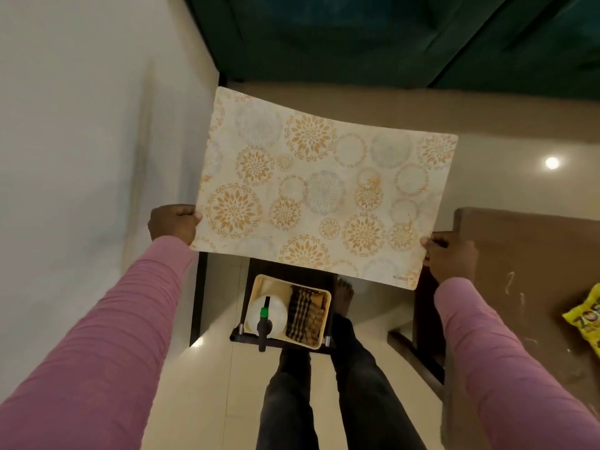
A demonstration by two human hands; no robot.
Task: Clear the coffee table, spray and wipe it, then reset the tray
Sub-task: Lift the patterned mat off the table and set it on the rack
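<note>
Here both hands gripped the patterned mat (324,190), which was held up nearly flat in the middle of the frame, above the floor. The left hand (173,225) was closed tight on the mat's lower left corner, its fingers curled round the edge. The right hand (449,254) clamped the lower right edge in the same way, knuckles folded, with no gap showing between fingers and mat. Below the mat, at lower centre, a cream tray (327,306) sat on a dark stand (292,271). It held a white spray bottle (276,311) with a green collar on its left side and a folded checked cloth (306,316) on its right. At the right edge a yellow packet (584,319) lay on a brown surface (519,271).
</note>
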